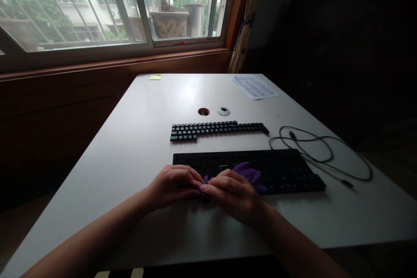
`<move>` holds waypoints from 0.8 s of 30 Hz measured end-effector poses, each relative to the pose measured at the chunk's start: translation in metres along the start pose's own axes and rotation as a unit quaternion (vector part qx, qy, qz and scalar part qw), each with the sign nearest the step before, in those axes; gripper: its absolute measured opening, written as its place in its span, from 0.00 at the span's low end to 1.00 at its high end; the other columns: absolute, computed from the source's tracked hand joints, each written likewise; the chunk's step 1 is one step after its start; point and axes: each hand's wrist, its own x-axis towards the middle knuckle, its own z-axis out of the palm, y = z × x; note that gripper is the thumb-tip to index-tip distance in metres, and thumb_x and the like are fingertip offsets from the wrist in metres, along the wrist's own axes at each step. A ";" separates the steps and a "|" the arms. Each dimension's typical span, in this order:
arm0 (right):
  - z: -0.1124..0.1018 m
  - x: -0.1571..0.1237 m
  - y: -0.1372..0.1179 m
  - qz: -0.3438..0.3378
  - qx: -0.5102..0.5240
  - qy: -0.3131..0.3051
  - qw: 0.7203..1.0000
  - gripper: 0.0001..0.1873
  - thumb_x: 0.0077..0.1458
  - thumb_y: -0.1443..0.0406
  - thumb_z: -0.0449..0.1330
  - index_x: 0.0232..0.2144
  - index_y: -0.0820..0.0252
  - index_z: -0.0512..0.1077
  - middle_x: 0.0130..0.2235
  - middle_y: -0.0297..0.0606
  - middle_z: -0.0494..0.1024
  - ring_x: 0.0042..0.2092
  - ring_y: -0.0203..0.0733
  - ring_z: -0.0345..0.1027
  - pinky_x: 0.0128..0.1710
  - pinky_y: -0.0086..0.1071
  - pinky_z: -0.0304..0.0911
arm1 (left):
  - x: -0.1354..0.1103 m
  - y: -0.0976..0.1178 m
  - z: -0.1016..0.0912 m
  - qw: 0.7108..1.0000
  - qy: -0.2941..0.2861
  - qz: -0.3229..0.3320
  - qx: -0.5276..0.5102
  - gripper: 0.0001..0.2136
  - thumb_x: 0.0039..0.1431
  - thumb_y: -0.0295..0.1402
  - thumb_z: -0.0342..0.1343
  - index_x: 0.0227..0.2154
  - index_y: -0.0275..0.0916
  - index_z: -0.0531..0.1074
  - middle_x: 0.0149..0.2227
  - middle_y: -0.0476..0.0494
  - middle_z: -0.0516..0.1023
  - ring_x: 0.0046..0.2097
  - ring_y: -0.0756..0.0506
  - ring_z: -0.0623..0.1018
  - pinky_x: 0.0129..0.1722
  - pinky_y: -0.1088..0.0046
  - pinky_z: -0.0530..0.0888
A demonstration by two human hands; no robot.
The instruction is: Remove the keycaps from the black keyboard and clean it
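Note:
A black keyboard base (286, 169) with its keycaps off lies on the white table (140, 147) in front of me. A purple cloth (249, 171) rests on its left half. My left hand (172, 186) and my right hand (233, 195) meet at the base's near left edge, both with fingers closed and pinching the cloth's corner between them. Rows of removed black keycaps (215, 130) lie laid out in keyboard order farther back on the table.
A black cable (322, 150) coils on the table to the right of the keyboard base. A cable hole (203, 111) and its round cap (223, 111) sit behind the keycaps. A printed sheet (256, 87) and a yellow sticky note (155, 77) lie near the window.

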 end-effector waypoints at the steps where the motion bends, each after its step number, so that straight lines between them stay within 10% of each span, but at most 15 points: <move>1: 0.000 0.000 0.000 -0.003 0.003 0.000 1.000 0.22 0.55 0.75 0.64 0.53 0.61 0.73 0.41 0.39 0.79 0.40 0.37 0.70 0.40 0.32 0.72 | 0.000 0.000 0.000 1.000 -0.002 0.000 -0.002 0.04 0.55 0.26 0.65 0.31 0.34 0.74 0.37 0.38 0.83 0.38 0.46 0.82 0.37 0.74 0.78; 24: -0.008 -0.001 -0.001 0.016 0.007 0.062 0.998 0.20 0.51 0.78 0.66 0.47 0.63 0.75 0.37 0.40 0.77 0.37 0.38 0.69 0.37 0.32 0.71 | -0.001 0.001 -0.004 1.000 -0.008 0.012 -0.022 0.06 0.54 0.23 0.65 0.33 0.35 0.75 0.38 0.38 0.83 0.39 0.46 0.82 0.38 0.73 0.79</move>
